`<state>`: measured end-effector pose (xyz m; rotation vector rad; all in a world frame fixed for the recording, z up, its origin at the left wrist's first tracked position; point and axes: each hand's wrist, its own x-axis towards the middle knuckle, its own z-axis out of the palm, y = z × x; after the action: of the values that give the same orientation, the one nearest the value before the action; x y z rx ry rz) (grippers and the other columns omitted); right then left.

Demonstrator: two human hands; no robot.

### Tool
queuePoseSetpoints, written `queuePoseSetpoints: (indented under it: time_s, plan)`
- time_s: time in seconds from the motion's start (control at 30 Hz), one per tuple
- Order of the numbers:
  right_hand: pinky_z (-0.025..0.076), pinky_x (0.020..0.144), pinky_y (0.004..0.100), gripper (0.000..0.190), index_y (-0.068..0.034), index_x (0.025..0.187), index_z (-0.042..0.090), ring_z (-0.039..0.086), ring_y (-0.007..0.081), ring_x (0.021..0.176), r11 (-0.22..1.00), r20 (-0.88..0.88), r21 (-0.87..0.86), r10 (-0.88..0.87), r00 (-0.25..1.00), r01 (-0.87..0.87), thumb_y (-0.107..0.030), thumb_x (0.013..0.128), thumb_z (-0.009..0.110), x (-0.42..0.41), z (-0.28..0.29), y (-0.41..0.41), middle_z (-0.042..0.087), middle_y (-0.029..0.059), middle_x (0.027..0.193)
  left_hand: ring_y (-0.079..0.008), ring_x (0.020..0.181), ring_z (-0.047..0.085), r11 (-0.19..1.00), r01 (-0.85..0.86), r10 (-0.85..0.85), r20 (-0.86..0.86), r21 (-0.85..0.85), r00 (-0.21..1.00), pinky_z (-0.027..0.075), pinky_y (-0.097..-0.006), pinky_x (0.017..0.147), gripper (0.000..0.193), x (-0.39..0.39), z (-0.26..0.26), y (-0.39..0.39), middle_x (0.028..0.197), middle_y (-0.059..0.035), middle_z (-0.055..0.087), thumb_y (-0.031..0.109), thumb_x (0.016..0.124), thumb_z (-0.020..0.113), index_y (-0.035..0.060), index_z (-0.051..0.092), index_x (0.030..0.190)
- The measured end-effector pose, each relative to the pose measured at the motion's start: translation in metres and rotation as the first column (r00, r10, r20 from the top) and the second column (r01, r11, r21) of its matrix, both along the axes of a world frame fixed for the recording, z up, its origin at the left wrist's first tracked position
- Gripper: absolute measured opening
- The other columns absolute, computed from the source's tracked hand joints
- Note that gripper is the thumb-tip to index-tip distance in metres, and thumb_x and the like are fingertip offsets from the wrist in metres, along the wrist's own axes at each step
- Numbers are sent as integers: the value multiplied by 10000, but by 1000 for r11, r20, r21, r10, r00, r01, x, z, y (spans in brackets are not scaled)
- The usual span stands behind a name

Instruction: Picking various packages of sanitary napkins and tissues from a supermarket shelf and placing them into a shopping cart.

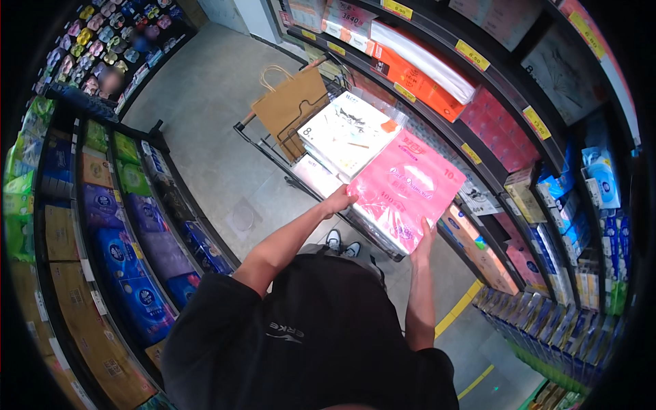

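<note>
Both hands grip a pink plastic-wrapped pack of paper tissues (410,187) by its near side. My left hand (338,201) holds its left corner, and my right hand (424,241) holds its right corner. The pack is over the near end of a wire shopping cart (277,166); whether it rests on the cart is hidden. Beside it in the cart, a white multi-pack of tissues (348,130) lies on top of other white packs (315,171). A brown paper bag (292,110) with twisted handles stands at the cart's left side.
Shelves of tissue packs (125,271) line the left. Another shelf (492,138) with yellow price tags runs close along the cart's right. Hanging packages (553,328) are at lower right. A partly seen person (84,102) is by a slipper display (102,38). Grey floor (205,102) lies between.
</note>
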<state>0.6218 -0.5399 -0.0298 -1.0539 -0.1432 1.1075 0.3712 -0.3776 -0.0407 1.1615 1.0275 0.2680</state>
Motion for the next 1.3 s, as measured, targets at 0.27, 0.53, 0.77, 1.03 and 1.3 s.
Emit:
queuePoseSetpoints:
  time_s: [0.27, 0.53, 0.77, 1.03, 1.3]
  plan:
    - [357, 1065, 402, 951, -10, 1478, 234, 405, 256, 1285, 988, 323, 150, -68, 944, 20, -120, 719, 795, -13, 72, -14, 351, 167, 1420, -125, 1016, 545, 960, -181, 225, 203, -213, 953, 444, -298, 882, 480, -7, 22, -47, 1225, -31, 565, 129, 964, 519, 92, 365, 1418]
    - [414, 985, 411, 937, -2, 1416, 381, 526, 296, 1131, 957, 964, -56, 126, 233, -284, -177, 625, 851, -69, 155, 38, 508, 172, 1244, -160, 967, 535, 897, -325, 339, -5, -298, 941, 450, -341, 854, 439, -35, 21, -47, 1114, -24, 571, 230, 911, 527, 103, 473, 1328]
    - [433, 878, 408, 810, -61, 1302, 549, 557, 288, 1011, 882, 966, -116, -6, -258, -457, -226, 569, 850, -162, 173, 93, 560, 108, 1143, -149, 1214, 540, 951, -207, 230, 78, -228, 970, 461, -376, 984, 504, -78, 5, -23, 1338, -51, 562, 368, 964, 521, 146, 452, 1410]
    - [456, 913, 425, 802, -60, 1277, 579, 593, 314, 1049, 885, 905, -337, 209, -371, -322, -246, 549, 860, -205, 177, 142, 619, 134, 1133, -33, 1051, 532, 940, -105, 147, 110, -323, 983, 441, -261, 861, 425, -139, 21, 7, 1249, 48, 574, 358, 962, 537, 152, 510, 1333]
    - [421, 999, 417, 839, -61, 1312, 555, 560, 316, 1143, 843, 873, -475, 415, -257, -253, -192, 540, 856, -186, 178, 133, 598, 151, 1236, -281, 1396, 325, 977, 130, -94, 206, -170, 974, 331, -395, 1087, 801, -173, 25, 13, 1545, -148, 284, 482, 957, 538, 109, 139, 1544]
